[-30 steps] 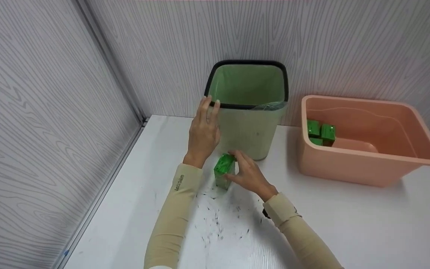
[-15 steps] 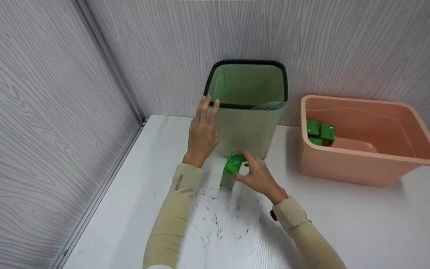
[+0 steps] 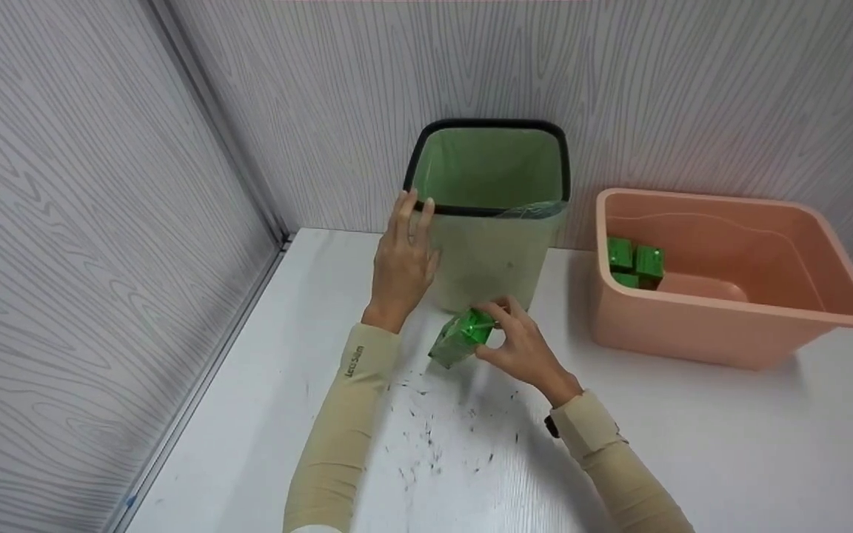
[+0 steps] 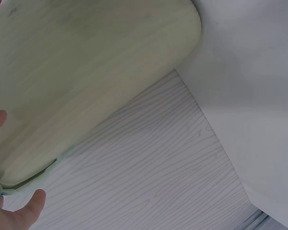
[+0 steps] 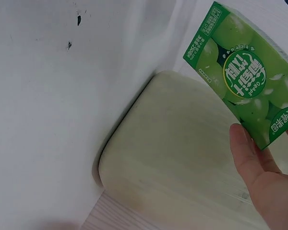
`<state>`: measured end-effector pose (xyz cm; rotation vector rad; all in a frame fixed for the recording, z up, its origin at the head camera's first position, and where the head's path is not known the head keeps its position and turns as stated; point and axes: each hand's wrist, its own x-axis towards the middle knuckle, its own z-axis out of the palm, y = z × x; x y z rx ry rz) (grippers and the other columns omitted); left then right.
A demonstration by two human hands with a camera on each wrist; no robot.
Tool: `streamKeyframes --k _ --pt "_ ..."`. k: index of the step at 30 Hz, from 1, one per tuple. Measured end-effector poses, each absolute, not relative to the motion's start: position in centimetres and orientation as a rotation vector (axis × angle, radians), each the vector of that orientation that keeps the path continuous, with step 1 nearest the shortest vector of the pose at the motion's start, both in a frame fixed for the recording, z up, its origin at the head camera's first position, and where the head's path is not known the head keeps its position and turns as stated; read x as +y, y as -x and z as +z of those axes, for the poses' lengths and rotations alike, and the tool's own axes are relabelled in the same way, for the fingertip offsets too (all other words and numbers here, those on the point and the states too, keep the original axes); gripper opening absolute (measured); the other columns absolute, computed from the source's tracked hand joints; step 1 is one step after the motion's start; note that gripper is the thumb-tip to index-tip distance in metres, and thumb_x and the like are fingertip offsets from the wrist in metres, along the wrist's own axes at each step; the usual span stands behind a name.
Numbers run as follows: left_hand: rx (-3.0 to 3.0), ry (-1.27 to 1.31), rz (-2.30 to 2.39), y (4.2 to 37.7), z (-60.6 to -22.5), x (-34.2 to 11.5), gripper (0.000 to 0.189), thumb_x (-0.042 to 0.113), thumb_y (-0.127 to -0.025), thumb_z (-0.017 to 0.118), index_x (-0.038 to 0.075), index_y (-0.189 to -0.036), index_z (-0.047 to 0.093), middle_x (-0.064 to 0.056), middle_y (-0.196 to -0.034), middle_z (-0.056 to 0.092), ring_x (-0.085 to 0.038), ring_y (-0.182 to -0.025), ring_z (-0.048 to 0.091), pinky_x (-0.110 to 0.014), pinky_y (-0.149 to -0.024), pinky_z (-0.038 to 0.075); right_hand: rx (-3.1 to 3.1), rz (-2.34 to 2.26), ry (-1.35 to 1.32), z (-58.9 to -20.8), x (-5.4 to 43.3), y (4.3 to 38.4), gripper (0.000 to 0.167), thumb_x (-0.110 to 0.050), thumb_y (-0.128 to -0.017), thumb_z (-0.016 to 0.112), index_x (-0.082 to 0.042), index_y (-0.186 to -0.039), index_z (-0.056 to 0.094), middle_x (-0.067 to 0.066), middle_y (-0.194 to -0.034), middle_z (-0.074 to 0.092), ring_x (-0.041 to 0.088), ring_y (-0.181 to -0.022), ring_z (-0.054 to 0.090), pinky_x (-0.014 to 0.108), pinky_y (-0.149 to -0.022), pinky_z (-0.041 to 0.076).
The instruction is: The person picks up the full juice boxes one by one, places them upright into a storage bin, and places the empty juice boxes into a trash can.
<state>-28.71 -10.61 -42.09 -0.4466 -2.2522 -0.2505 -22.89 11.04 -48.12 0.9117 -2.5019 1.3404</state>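
Observation:
In the head view my right hand pinches a green juice carton near its top end, thumb on one side and fingers on the other. The carton tilts, its lower end toward the left, in front of a pale green trash bin. Up close in the right wrist view, the carton carries grape pictures and the word "GRAPE". My left hand rests against the bin's front left side, fingers extended up to its black rim. Only some of its fingertips show in the left wrist view.
A pink plastic tub stands to the right, with several green cartons at its left end. Clear film hangs over the bin rim's front right corner. Dark specks mark the white table. Wood-patterned panels rise behind and at left.
My right hand has moved a little to the right with the carton. The carton was upright and now leans, its top toward the right. My left hand stays at the bin.

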Motion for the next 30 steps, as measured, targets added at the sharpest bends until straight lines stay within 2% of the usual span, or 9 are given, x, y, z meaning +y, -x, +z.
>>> streamKeyframes --k 6,13,16,21,26,30 --pt "-2.236 0.456 -0.267 28.7 -42.0 -10.6 0.068 0.019 -0.095 0.074 0.002 -0.152 0.04 -0.023 -0.155 0.033 -0.034 -0.148 0.03 -0.044 -0.102 0.047 -2.499 1.353 -0.899 -47.8 11.7 22.8 0.049 -0.008 -0.084 0.069 -0.005 -0.133 0.063 0.015 -0.12 0.051 0.03 -0.101 0.057 0.058 -0.088 0.051" --pt "-2.222 0.467 -0.272 28.7 -42.1 -10.7 0.064 0.012 -0.095 0.068 0.002 -0.151 0.039 -0.023 -0.155 0.034 -0.035 -0.148 0.029 -0.047 -0.096 0.05 -2.472 1.369 -0.903 -47.6 12.5 22.7 0.051 -0.008 -0.082 0.07 -0.007 -0.132 0.064 0.014 -0.12 0.05 0.028 -0.102 0.054 0.056 -0.089 0.05" --pt "-2.236 0.463 -0.259 28.7 -42.1 -10.6 0.063 0.01 -0.095 0.065 0.003 -0.152 0.038 -0.023 -0.156 0.033 -0.035 -0.148 0.029 -0.052 -0.101 0.046 -2.419 1.384 -0.912 -47.5 12.8 22.8 0.049 -0.008 -0.082 0.068 -0.008 -0.131 0.064 0.013 -0.119 0.05 0.027 -0.103 0.055 0.057 -0.089 0.051" --pt "-2.281 0.425 -0.186 28.5 -42.1 -10.7 0.065 0.014 -0.096 0.065 0.005 -0.154 0.036 -0.021 -0.158 0.032 -0.034 -0.148 0.028 -0.064 -0.108 0.033 -2.322 1.419 -0.92 -47.3 13.4 23.0 0.048 -0.01 -0.082 0.067 -0.008 -0.13 0.062 0.013 -0.12 0.05 0.027 -0.106 0.054 0.062 -0.088 0.051" --pt "-2.314 0.41 -0.165 28.4 -42.0 -10.7 0.065 0.015 -0.097 0.063 0.006 -0.155 0.034 -0.02 -0.16 0.03 -0.034 -0.149 0.025 -0.065 -0.113 0.023 -2.231 1.467 -0.932 -47.0 13.9 23.1 0.049 -0.009 -0.081 0.069 -0.004 -0.129 0.06 0.014 -0.123 0.048 0.027 -0.11 0.052 0.057 -0.089 0.052" --pt "-2.315 0.41 -0.154 28.4 -42.1 -10.7 0.065 0.015 -0.098 0.062 0.007 -0.155 0.034 -0.02 -0.16 0.03 -0.033 -0.15 0.025 -0.064 -0.115 0.02 -2.176 1.473 -0.926 -46.6 14.2 23.2 0.051 0.002 -0.077 0.072 0.002 -0.127 0.059 0.019 -0.124 0.049 0.028 -0.112 0.053 0.044 -0.094 0.052"
